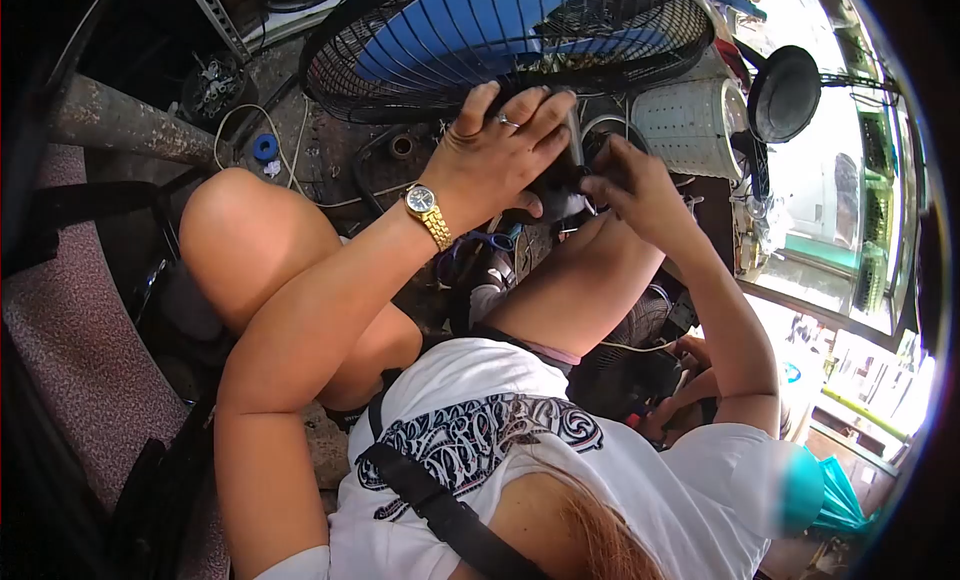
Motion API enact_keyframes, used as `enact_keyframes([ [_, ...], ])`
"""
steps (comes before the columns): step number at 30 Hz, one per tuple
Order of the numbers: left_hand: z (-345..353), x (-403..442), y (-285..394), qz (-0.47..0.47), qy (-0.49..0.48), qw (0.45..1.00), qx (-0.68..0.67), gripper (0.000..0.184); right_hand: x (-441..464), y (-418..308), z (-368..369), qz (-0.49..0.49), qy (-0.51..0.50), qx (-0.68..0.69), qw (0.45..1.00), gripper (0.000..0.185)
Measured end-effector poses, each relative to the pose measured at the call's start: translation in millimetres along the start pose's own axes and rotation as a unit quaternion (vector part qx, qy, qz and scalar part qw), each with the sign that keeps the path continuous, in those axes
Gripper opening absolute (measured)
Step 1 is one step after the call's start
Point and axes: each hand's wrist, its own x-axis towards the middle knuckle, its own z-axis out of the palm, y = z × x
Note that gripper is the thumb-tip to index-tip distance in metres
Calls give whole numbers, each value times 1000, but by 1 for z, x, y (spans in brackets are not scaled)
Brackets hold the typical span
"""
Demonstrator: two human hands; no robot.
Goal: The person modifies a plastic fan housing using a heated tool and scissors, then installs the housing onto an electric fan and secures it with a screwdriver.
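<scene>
An electric fan with a black wire guard [330, 65] and blue blades [450, 30] lies across the top of the view. My left hand [505, 145], with a gold watch [428, 215] and a ring, curls over the dark part behind the fan's guard, its thumb underneath. To its right, my right hand [635, 190] is bent with thumb and fingers together against the same dark part. What those fingertips pinch is too small and shaded to make out. Blue-handled scissors [485, 242] are below my left hand, near my foot.
A white perforated basket [685, 130] and a round black pan-like piece [785, 93] sit right of the fan. A blue tape roll [265, 147] and cords lie on the dirty floor. Another person's hand [690, 365] is by a second fan [640, 320] at lower right.
</scene>
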Motion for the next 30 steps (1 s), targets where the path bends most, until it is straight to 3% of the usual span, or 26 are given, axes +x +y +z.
enact_keyframes([
  [3,-3,-1,1,-1,-11,1000,-4,75,0,4,-13,-81,15,-90,993,21],
  [5,-4,0,0,13,-15,1000,3,74,3,4,-16,-53,2,-144,988,26],
  [7,-3,1,-1,4,-21,1000,-2,73,11,13,-11,-174,11,-185,967,29],
  [8,-3,1,-1,2,-18,1000,2,72,14,13,-7,-147,1,-201,969,29],
  [11,-4,2,-1,3,-29,999,14,74,24,27,5,-208,52,-183,959,28],
  [12,-2,2,-2,3,-27,1000,4,77,23,22,1,-167,5,-146,975,28],
  [16,-10,3,-4,15,-42,999,-4,79,17,26,-6,-158,-21,-90,983,28],
  [18,-15,4,-4,18,-52,998,-3,79,12,23,-12,-292,38,-185,937,32],
  [19,-18,4,-4,17,-59,998,-5,79,13,25,-14,-293,38,-180,938,32],
  [21,-22,3,-6,26,-53,998,-3,78,16,31,-20,-398,-2,-238,886,38],
  [23,-27,4,-9,36,-43,998,1,77,18,37,-18,-406,3,-279,870,35],
  [25,-33,7,-14,-7,62,997,35,69,27,46,-15,-470,22,-289,833,31],
  [27,-42,16,-26,-10,87,994,65,70,33,49,-18,-493,27,-302,816,28],
  [29,-51,28,-36,-12,216,972,94,79,37,54,-19,-512,30,-315,799,25],
  [30,-60,34,-36,-9,214,972,94,79,39,55,-18,-527,36,-314,789,23],
])
